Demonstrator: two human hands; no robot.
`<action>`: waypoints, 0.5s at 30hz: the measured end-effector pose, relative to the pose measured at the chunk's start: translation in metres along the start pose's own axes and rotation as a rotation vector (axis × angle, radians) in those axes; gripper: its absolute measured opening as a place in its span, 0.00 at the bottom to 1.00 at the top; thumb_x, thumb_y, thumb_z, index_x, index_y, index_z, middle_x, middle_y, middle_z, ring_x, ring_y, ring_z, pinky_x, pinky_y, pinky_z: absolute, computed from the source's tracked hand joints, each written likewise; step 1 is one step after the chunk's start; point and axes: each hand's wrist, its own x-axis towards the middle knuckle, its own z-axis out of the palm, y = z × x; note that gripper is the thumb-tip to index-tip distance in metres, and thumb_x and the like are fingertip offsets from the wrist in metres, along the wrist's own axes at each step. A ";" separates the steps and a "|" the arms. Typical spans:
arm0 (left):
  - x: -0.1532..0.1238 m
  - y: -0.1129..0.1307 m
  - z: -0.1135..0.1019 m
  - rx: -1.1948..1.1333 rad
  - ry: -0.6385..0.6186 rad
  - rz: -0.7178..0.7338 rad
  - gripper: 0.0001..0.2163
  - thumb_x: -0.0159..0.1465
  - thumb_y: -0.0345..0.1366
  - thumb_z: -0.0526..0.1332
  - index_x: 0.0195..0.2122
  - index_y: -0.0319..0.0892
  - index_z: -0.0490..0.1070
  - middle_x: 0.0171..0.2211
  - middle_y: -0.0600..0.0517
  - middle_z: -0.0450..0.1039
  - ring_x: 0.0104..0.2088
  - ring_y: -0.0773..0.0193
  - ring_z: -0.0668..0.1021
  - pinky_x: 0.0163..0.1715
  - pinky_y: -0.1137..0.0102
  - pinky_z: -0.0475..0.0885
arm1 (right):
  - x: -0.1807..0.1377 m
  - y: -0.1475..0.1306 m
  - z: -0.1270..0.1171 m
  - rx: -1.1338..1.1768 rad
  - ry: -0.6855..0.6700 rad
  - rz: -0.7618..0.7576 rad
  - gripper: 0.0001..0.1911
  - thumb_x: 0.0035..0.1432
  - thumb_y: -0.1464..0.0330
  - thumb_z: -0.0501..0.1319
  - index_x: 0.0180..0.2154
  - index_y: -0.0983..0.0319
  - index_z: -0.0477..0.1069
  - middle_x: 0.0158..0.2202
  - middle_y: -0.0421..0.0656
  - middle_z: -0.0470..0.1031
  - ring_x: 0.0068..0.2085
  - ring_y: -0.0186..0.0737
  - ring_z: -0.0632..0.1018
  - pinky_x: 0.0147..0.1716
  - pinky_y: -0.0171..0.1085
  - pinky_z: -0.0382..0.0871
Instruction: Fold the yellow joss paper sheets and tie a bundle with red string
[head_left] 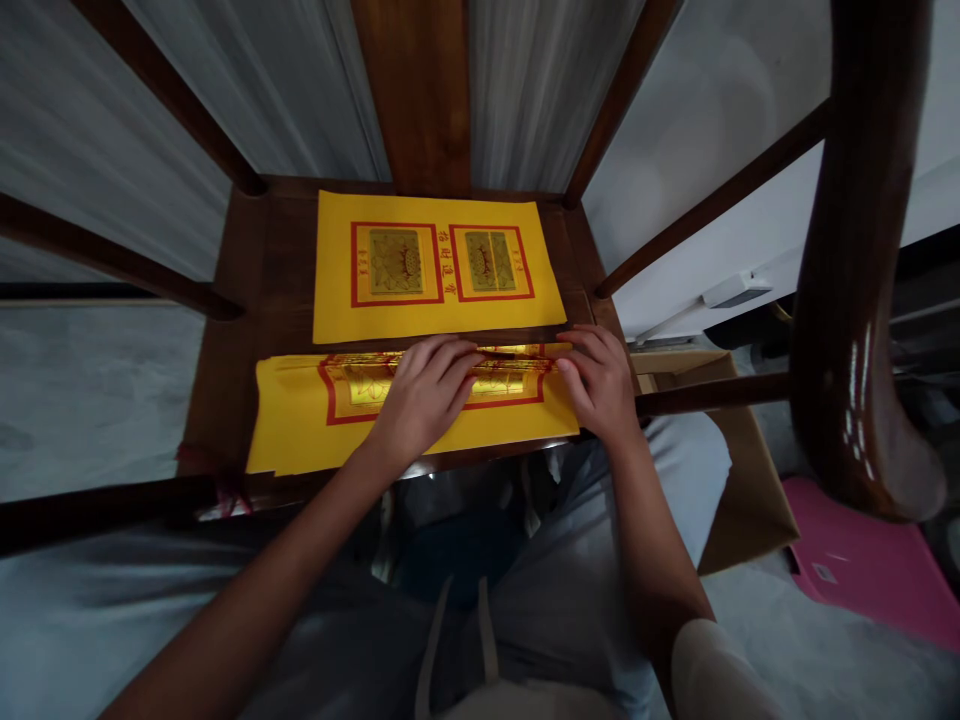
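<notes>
Two lots of yellow joss paper with red frames and gold foil lie on a dark wooden chair seat. The near joss paper [517, 410] is a layered pile with its far part folded over in a narrow strip. Across the middle of that fold, my left hand [431, 392] has its fingers curled and pressed on the paper. At the right end, my right hand [602, 385] pinches the folded edge between thumb and fingers. Behind it a flat stack of joss paper [442, 320] lies face up, touched by neither hand.
The chair seat [262, 240] has wooden spindles around it and a thick curved armrest [847, 300] at the right. A cardboard box [742, 480] stands on the floor beside my knee, with a pink plastic sheet-like object [862, 570] beyond it. Grey curtain [517, 100] hangs behind.
</notes>
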 end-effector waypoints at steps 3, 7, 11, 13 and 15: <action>-0.001 0.000 -0.001 -0.002 -0.003 0.014 0.15 0.74 0.32 0.58 0.58 0.45 0.76 0.55 0.43 0.80 0.59 0.46 0.76 0.58 0.49 0.71 | 0.000 -0.001 -0.001 0.075 0.047 -0.008 0.20 0.75 0.59 0.53 0.38 0.55 0.82 0.44 0.47 0.82 0.55 0.53 0.78 0.58 0.56 0.73; -0.002 -0.002 0.000 0.040 0.020 0.055 0.13 0.73 0.32 0.59 0.56 0.44 0.77 0.48 0.44 0.81 0.51 0.50 0.80 0.53 0.53 0.74 | 0.000 0.001 0.001 0.169 0.073 0.058 0.25 0.77 0.57 0.48 0.39 0.56 0.82 0.46 0.48 0.82 0.54 0.51 0.79 0.57 0.54 0.74; -0.004 -0.004 0.001 0.077 0.053 0.105 0.13 0.74 0.31 0.59 0.56 0.45 0.77 0.46 0.44 0.80 0.47 0.53 0.81 0.50 0.57 0.75 | -0.001 0.007 0.002 0.090 -0.068 0.075 0.24 0.77 0.55 0.49 0.53 0.56 0.81 0.58 0.49 0.79 0.61 0.54 0.75 0.63 0.58 0.70; -0.004 -0.004 0.002 0.083 0.060 0.094 0.13 0.74 0.31 0.59 0.57 0.44 0.77 0.48 0.44 0.79 0.48 0.53 0.80 0.49 0.57 0.75 | -0.001 0.009 0.002 0.037 -0.142 0.063 0.24 0.76 0.55 0.50 0.56 0.56 0.79 0.61 0.49 0.78 0.64 0.56 0.73 0.65 0.60 0.67; -0.004 -0.004 0.002 0.085 0.058 0.097 0.14 0.74 0.31 0.59 0.59 0.43 0.76 0.49 0.43 0.79 0.49 0.51 0.80 0.50 0.56 0.75 | -0.001 0.009 0.001 0.011 -0.161 0.054 0.24 0.76 0.55 0.50 0.56 0.57 0.79 0.60 0.50 0.78 0.64 0.56 0.73 0.65 0.60 0.67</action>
